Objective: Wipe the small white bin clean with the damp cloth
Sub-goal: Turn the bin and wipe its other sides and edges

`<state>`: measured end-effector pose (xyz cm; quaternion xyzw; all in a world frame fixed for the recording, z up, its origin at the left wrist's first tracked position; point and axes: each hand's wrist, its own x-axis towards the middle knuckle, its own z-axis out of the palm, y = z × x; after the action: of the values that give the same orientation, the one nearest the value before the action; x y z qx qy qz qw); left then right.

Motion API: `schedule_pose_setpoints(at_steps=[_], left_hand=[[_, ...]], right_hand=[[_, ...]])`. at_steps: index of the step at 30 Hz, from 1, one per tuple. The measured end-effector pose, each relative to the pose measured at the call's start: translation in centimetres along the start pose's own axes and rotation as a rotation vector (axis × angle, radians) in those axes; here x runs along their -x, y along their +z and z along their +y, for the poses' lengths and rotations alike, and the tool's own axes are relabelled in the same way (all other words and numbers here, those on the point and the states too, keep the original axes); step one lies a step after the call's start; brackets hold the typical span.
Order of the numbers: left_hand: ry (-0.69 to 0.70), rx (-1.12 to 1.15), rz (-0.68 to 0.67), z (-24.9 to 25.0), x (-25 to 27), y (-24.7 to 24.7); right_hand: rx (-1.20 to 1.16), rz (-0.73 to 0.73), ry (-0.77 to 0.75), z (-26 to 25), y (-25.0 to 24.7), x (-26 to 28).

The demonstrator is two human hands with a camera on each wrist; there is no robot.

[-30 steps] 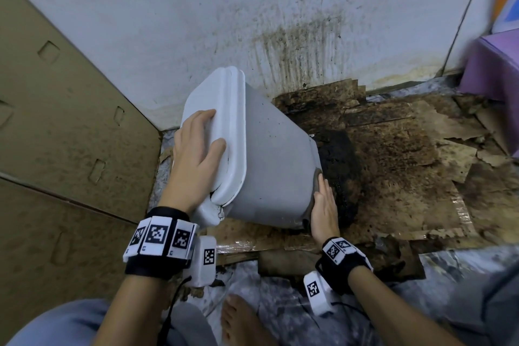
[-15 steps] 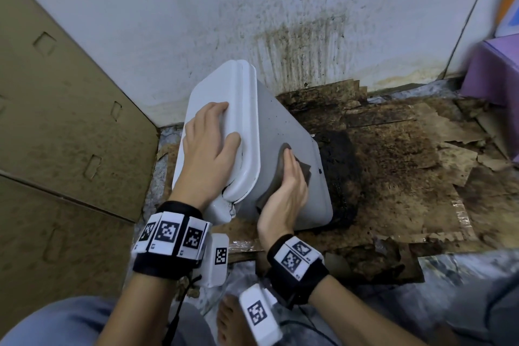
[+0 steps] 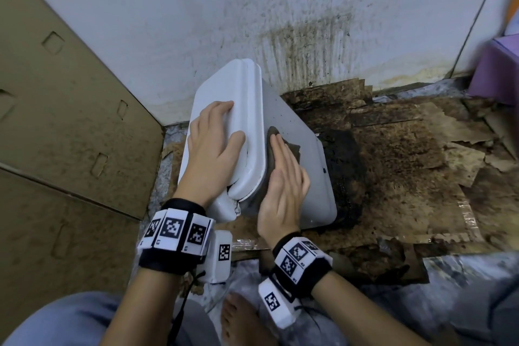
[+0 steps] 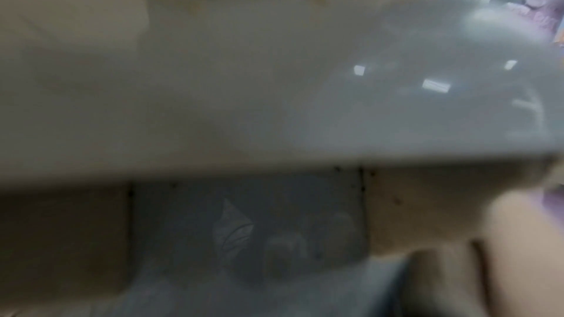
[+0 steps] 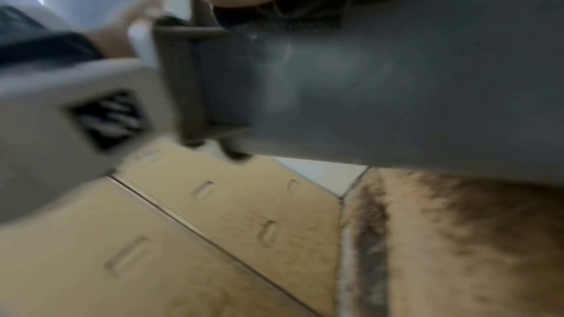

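The small white bin point(image 3: 306, 174) lies tipped on its side on the floor, lid point(image 3: 224, 109) facing left toward me. My left hand point(image 3: 216, 146) lies flat on the lid with straight fingers, steadying it. My right hand point(image 3: 283, 177) presses the dark damp cloth point(image 3: 289, 146) flat against the bin's grey side wall, just beside the lid rim. Most of the cloth is hidden under the palm. The right wrist view shows the bin wall point(image 5: 396, 86) close up and blurred, with the cloth point(image 5: 305, 11) under the hand. The left wrist view is a blur of the lid point(image 4: 244, 81).
A stained white wall point(image 3: 280, 22) stands right behind the bin. Cardboard panels point(image 3: 61, 135) close off the left side. Torn, dirty, wet cardboard point(image 3: 407, 177) covers the floor to the right. A purple object point(image 3: 497, 76) sits at far right. My bare foot point(image 3: 241, 317) is near the bottom.
My right hand with the cloth has slid from the bin's base end up along the side wall to the lid rim. The bin has been turned a little more upright.
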<state>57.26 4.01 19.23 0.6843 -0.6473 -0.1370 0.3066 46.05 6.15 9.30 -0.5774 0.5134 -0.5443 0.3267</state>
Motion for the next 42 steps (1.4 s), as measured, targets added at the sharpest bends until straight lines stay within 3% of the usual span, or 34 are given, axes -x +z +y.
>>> schedule_pose_setpoints(at_steps=[4, 9, 12, 22, 28, 35, 42], left_hand=[[-0.015, 0.040, 0.006, -0.3, 0.2, -0.4], [-0.024, 0.039, 0.001, -0.5, 0.5, -0.6], [-0.016, 0.035, 0.000, -0.2, 0.4, -0.5], [-0.025, -0.057, -0.086, 0.4, 0.2, -0.3], [-0.003, -0.078, -0.091, 0.6, 0.0, -0.1], [-0.007, -0.103, -0.092, 0.5, -0.2, -0.2], [0.035, -0.083, -0.112, 1.0, -0.3, 0.1]], right_hand=[[0.010, -0.077, -0.082, 4.5, -1.4, -0.4], [0.048, -0.188, 0.082, 9.2, -3.0, -0.7], [0.043, -0.278, 0.188, 9.4, -3.6, -1.2], [-0.017, -0.319, 0.411, 5.8, -2.9, -2.6], [-0.133, -0.397, 0.426, 0.5, -2.7, -4.6], [-0.318, -0.603, 0.365, 0.9, -1.0, -8.7], [-0.063, -0.728, 0.245, 1.1, -0.8, -14.1]])
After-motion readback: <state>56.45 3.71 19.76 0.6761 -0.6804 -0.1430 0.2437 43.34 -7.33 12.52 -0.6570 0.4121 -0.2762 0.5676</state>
